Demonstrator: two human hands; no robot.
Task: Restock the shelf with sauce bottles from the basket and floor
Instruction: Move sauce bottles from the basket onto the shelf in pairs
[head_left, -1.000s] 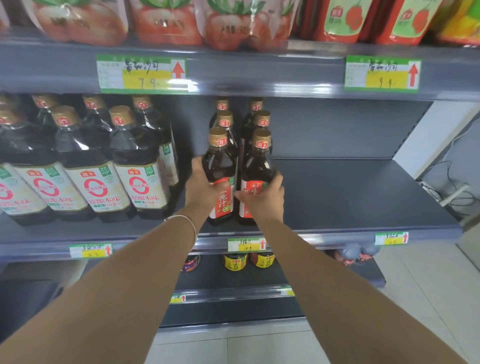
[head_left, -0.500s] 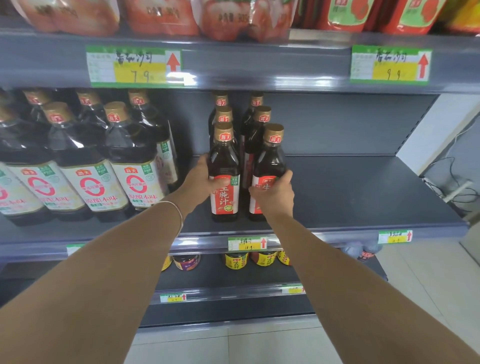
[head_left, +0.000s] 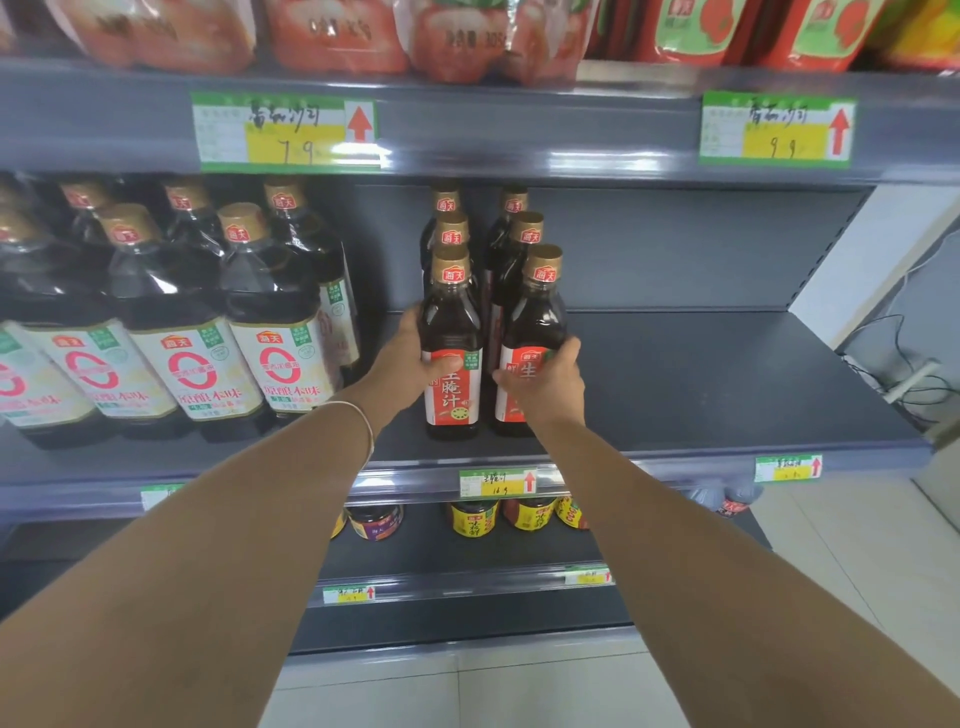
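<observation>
Left hand (head_left: 415, 358): wrapped around the left side of the front-left sauce bottle (head_left: 452, 348), thumb lying across the top of its red label, fingers hidden behind the glass; clamped on that bottle.
Right hand (head_left: 545, 384): closed over the lower front of the front-right sauce bottle (head_left: 535, 332), covering most of its red label, fingertips curled round the bottle's right side.
Held bottles: both upright, bases resting on the middle shelf (head_left: 701, 395) near its front edge, standing side by side with a narrow gap between them.
Bottles behind (head_left: 522, 244): lined up in two short rows directly behind the held pair, gold caps rising one above another toward the back panel.
Position relative to hands: each front bottle sat inside its own hand's grasp, necks and caps standing clear above the knuckles.
Large bottles (head_left: 270, 332): dark, white-labelled, grouped at the left of the same shelf, just beside the left hand.
Bare shelf: stretched to the right of the right hand.
Bracelet (head_left: 363, 421): thin, on the left wrist.
Price tag (head_left: 498, 482): on the shelf's front rail, just below the held bottles.
Upper shelf: red pouches (head_left: 337, 31) above, two green-and-yellow tags (head_left: 285, 132) on its rail.
Lower shelf: small jars (head_left: 474, 517) beneath.
</observation>
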